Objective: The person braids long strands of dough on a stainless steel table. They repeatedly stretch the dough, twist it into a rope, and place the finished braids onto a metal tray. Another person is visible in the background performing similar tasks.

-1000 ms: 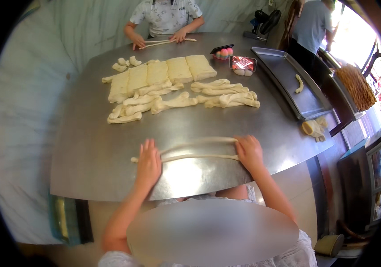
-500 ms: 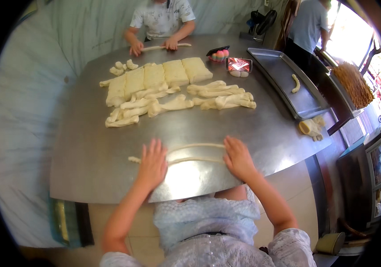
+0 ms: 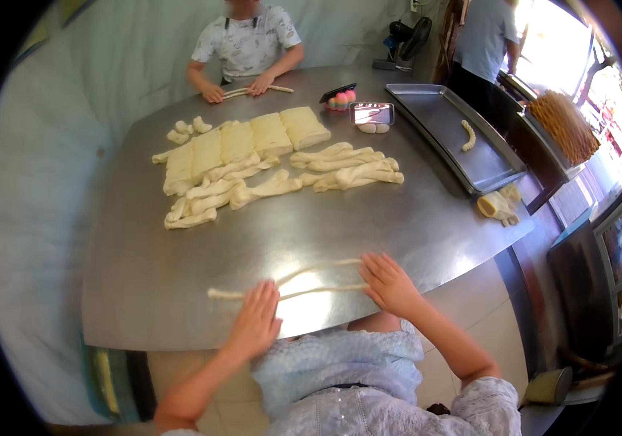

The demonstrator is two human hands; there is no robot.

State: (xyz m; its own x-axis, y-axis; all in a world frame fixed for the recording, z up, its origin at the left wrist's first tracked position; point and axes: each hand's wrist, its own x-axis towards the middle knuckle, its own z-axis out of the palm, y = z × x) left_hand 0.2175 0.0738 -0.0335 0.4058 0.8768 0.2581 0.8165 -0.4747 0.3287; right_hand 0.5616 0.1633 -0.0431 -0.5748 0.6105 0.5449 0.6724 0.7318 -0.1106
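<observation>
A long thin dough rope [image 3: 225, 294], doubled into two strands, lies near the table's front edge. My left hand [image 3: 254, 318] rests flat on it close to its left end, fingers stretched forward. Palm down with fingers extended, my right hand [image 3: 388, 283] covers the rope's right end, so the bend there is hidden. Between my hands the two strands run apart, the farther one arched away from me. Beyond them lie thick twisted dough strips [image 3: 267, 190] and more strips [image 3: 354, 180] to their right. Behind these sits a row of cut dough slabs [image 3: 237, 145].
Across the steel table [image 3: 136, 276], a co-worker's hands [image 3: 259, 83] press a thin dough rope. At right, a metal tray [image 3: 434, 120] holds one twisted dough piece [image 3: 468, 136]. A cloth glove [image 3: 498, 205] lies by the corner. A propped phone [image 3: 372, 113] stands mid-back.
Both my hands have slid toward me with the doubled rope, nearer the front edge. The view has shifted slightly. The co-worker's rope now shows two strands.
</observation>
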